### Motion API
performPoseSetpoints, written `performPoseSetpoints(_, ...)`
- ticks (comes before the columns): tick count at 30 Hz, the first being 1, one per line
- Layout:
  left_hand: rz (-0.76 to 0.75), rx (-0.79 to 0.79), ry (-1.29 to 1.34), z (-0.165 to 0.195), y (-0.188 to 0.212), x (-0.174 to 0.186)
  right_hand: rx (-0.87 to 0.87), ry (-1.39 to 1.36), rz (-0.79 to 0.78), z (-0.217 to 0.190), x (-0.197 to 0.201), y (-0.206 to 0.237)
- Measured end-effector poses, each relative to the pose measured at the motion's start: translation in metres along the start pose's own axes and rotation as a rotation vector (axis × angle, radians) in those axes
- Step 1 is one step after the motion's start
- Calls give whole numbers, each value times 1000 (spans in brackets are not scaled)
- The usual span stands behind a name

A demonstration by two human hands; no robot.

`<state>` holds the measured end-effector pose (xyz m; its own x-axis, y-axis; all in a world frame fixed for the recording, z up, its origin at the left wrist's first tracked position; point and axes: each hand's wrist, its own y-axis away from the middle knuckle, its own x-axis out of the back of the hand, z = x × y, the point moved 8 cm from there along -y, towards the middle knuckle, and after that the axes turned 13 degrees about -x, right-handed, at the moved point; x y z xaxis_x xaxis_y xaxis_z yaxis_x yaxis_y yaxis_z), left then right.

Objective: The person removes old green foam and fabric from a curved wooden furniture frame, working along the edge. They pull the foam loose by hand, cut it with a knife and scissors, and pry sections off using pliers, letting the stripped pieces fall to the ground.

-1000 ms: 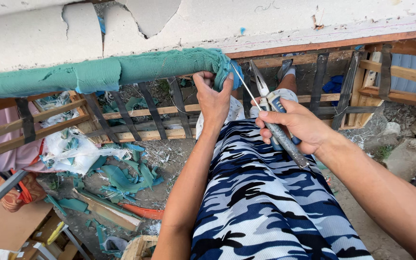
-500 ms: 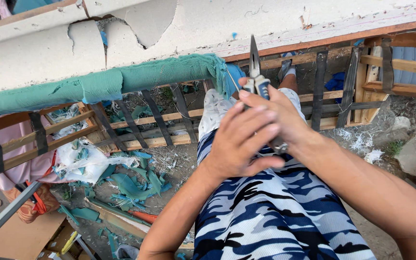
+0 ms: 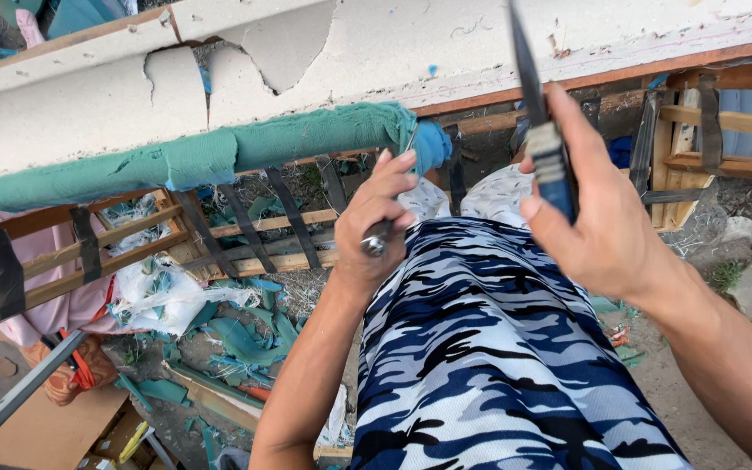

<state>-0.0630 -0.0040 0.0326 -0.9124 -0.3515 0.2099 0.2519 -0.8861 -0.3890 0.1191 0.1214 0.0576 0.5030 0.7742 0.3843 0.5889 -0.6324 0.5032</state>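
Head view, looking down: a dark pointed tool (image 3: 540, 130) with a blue handle is gripped upright in the closed fingers of the right hand (image 3: 598, 218), blade tip up. A thin metal tool (image 3: 379, 237) is held in the closed left hand (image 3: 376, 222), just below the torn teal fabric (image 3: 219, 157) wrapped along a wooden frame rail. Blue camouflage shorts (image 3: 498, 365) are seen beneath both hands.

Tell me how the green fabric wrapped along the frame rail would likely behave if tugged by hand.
The green fabric looks soft and floppy: it wrinkles around the rail and torn scraps lie crumpled on the ground. It probably tears rather than snaps, judging by its ragged edges. It seems light, sagging little where the left hand works beside it.
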Motion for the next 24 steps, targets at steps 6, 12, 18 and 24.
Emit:
performPoseSetpoints(6,-154,-88,-184,23,-23,-18,521,293,141,-79,5,30)
performPoseSetpoints(12,-168,-63,-227,23,-36,-24,528,419,188,-83,18,21)
performPoseSetpoints(18,-232,-61,-237,7,-47,-41,676,732,193,-90,6,37)
performPoseSetpoints(24,-182,9,-269,-4,-51,-30,721,512,294,-110,29,32)
